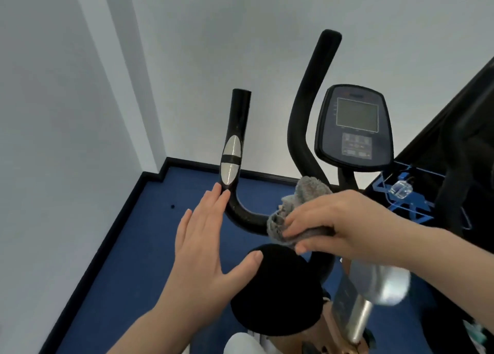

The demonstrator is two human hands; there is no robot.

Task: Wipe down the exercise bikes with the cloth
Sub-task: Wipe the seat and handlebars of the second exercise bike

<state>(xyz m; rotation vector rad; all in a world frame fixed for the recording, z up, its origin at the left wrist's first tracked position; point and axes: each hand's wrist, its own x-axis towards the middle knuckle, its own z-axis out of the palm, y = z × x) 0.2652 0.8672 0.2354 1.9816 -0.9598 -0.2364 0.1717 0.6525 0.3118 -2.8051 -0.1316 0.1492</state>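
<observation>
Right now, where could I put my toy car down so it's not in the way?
The blue floor on the left is bare, bordered by the dark skirting along the white wall and the left handlebar. The middle is crowded: left hand, right hand with the grey cloth, black seat, console.

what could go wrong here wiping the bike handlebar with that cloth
The right hand holds the grey cloth bunched, with a loose end hanging free near the console; a wide swipe might drag it over the buttons. The left hand lies flat with its fingertips at the handlebar just below the silver pulse sensor, so it may smudge that part and barely steadies the bar. Wiping only the bend could leave the upright bar ends uncleaned.
</observation>
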